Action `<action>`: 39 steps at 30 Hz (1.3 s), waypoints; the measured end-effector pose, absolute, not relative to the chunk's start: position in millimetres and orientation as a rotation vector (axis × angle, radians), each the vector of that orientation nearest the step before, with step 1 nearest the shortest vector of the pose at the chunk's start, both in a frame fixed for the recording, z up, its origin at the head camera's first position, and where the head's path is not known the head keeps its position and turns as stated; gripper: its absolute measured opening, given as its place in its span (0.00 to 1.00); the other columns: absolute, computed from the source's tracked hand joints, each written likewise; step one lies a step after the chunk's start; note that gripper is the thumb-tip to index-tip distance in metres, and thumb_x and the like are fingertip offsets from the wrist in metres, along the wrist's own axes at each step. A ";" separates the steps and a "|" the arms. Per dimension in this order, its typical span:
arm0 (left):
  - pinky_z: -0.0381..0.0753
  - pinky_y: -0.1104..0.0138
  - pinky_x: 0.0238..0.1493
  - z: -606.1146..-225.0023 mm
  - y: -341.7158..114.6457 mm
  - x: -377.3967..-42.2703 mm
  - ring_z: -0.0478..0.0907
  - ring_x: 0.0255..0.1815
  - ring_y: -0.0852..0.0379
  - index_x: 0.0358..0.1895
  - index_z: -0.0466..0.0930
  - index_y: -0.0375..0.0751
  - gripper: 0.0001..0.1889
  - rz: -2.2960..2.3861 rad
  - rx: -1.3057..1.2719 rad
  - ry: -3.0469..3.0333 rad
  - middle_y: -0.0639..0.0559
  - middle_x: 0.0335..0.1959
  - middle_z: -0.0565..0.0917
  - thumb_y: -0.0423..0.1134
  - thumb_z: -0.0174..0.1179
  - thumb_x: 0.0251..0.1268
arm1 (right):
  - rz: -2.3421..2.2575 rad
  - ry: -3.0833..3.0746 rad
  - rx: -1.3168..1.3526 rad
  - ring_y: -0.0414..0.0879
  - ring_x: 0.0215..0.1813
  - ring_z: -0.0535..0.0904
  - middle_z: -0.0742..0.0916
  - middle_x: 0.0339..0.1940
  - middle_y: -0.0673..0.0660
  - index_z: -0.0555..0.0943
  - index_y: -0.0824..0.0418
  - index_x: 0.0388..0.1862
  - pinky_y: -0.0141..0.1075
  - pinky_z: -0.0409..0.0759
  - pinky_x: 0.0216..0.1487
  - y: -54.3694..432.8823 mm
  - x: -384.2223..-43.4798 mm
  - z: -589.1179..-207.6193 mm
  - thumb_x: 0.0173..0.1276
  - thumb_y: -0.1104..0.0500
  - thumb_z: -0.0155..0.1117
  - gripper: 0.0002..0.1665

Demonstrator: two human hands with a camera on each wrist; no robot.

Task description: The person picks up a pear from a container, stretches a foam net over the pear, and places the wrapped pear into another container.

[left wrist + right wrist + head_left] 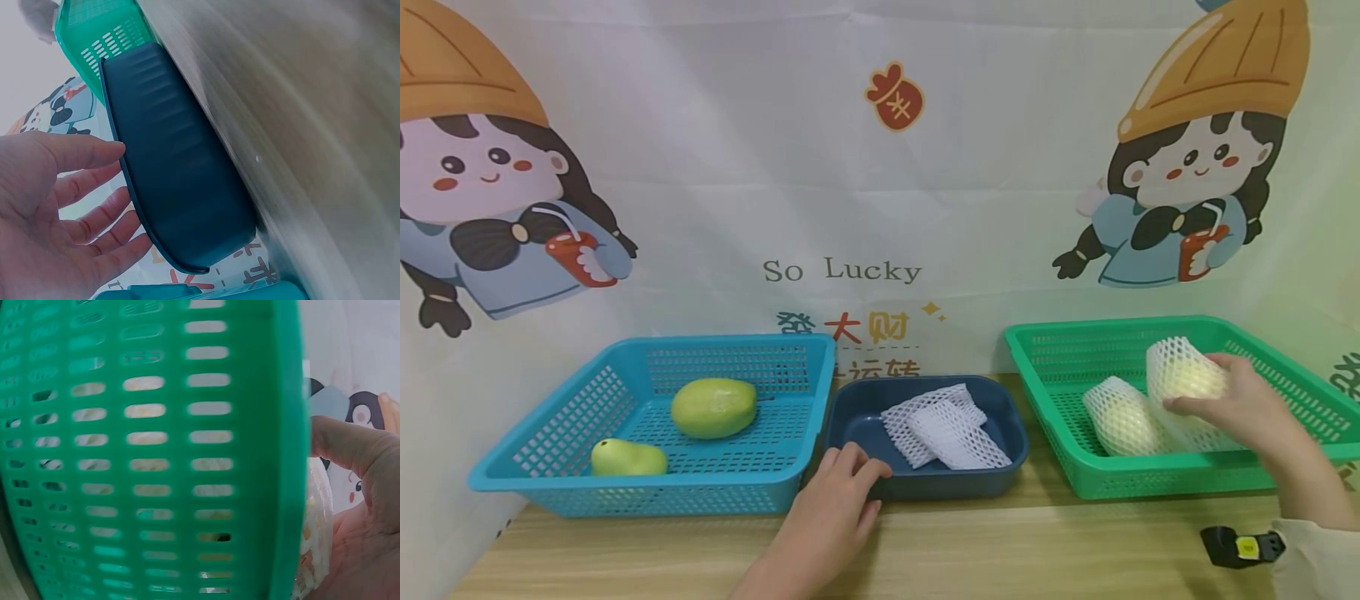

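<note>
Foam-netted fruit (1187, 379), at the right in the green basket (1150, 477), is gripped by the right hand (1255, 404), spread wide probably for its bulk; the left hand (837, 504), fingers relaxed, is at the near-left rim of the navy tray (955, 485), perhaps steadying it.

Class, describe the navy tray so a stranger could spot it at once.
On the wood-grain table, find the blue basket and green basket. The navy tray sits between them, holding white foam nets. Unlike its perforated neighbours, it is smaller and solid-walled.

Cream right sleeve (1317, 562), black strap (1221, 547) with yellow label (1247, 547) beside it, bare hands (837, 507)
</note>
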State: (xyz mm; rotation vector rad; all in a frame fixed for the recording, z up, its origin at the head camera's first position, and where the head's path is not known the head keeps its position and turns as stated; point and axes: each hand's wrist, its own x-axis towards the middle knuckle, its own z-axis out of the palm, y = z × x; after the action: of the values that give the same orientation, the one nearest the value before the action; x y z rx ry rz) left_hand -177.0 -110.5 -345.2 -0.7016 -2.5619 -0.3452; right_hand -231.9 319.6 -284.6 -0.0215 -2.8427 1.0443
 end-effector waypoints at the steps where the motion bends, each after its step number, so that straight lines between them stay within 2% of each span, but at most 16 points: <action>1: 0.73 0.67 0.35 -345.2 -110.5 -176.9 0.65 0.37 0.59 0.43 0.79 0.47 0.14 -0.345 -0.703 -2.560 0.56 0.35 0.70 0.34 0.66 0.52 | 1.045 -2.842 -0.006 0.66 0.47 0.69 0.67 0.54 0.80 0.45 0.84 0.65 0.42 0.73 0.35 320.4 -232.6 -285.8 0.63 0.51 0.62 0.52; 4: 0.73 0.67 0.36 -345.3 -110.7 -176.4 0.65 0.37 0.59 0.43 0.79 0.47 0.14 -0.344 -0.709 -2.554 0.56 0.35 0.70 0.34 0.66 0.51 | 1.051 -2.839 0.003 0.64 0.45 0.70 0.68 0.52 0.79 0.47 0.85 0.64 0.37 0.72 0.32 322.5 -233.9 -288.5 0.63 0.52 0.61 0.50; 7: 0.72 0.67 0.35 -345.6 -111.0 -176.2 0.64 0.37 0.59 0.43 0.79 0.47 0.14 -0.344 -0.712 -2.552 0.57 0.35 0.70 0.34 0.66 0.51 | 1.071 -2.848 -0.032 0.65 0.45 0.70 0.67 0.52 0.80 0.44 0.85 0.64 0.37 0.72 0.32 325.2 -232.8 -289.6 0.64 0.51 0.60 0.51; 18: 0.73 0.67 0.35 -344.8 -111.1 -175.9 0.64 0.38 0.59 0.43 0.79 0.47 0.14 -0.346 -0.702 -2.579 0.57 0.35 0.70 0.34 0.65 0.52 | 1.093 -2.914 -0.122 0.71 0.49 0.66 0.61 0.53 0.83 0.34 0.86 0.64 0.47 0.73 0.38 330.4 -231.7 -289.1 0.67 0.51 0.53 0.54; 23: 0.73 0.68 0.35 -345.1 -111.2 -175.9 0.64 0.37 0.59 0.43 0.79 0.47 0.14 -0.346 -0.704 -2.575 0.56 0.35 0.70 0.34 0.65 0.52 | 1.027 -2.847 -0.233 0.71 0.47 0.66 0.62 0.52 0.84 0.37 0.86 0.64 0.49 0.73 0.36 328.6 -232.0 -292.9 0.64 0.51 0.58 0.55; 26: 0.72 0.68 0.34 -345.8 -111.6 -176.0 0.64 0.37 0.59 0.43 0.79 0.47 0.14 -0.345 -0.711 -2.566 0.56 0.34 0.69 0.33 0.65 0.52 | 0.949 -2.790 -0.338 0.73 0.47 0.64 0.62 0.51 0.84 0.41 0.85 0.65 0.54 0.72 0.37 325.9 -231.4 -293.0 0.61 0.53 0.60 0.54; 33: 0.72 0.68 0.35 -345.3 -110.9 -175.5 0.63 0.37 0.59 0.43 0.79 0.47 0.14 -0.342 -0.714 -2.570 0.56 0.35 0.70 0.33 0.65 0.52 | 0.798 -2.758 -0.487 0.83 0.54 0.52 0.56 0.54 0.89 0.44 0.83 0.64 0.67 0.58 0.48 321.1 -231.4 -295.5 0.59 0.56 0.60 0.50; 39: 0.72 0.68 0.35 -344.2 -110.6 -175.4 0.63 0.37 0.59 0.44 0.79 0.47 0.13 -0.332 -0.709 -2.587 0.56 0.35 0.69 0.34 0.65 0.53 | 0.675 -2.840 -0.420 0.84 0.54 0.52 0.58 0.53 0.90 0.48 0.84 0.62 0.69 0.53 0.50 320.2 -234.3 -301.0 0.57 0.57 0.61 0.48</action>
State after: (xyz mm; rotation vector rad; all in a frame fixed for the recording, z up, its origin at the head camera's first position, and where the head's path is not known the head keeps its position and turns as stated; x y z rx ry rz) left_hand -175.4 -110.6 -344.2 -0.7093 -2.5865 -0.3323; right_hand -234.3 320.2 -301.0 -0.4203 -2.8401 0.6752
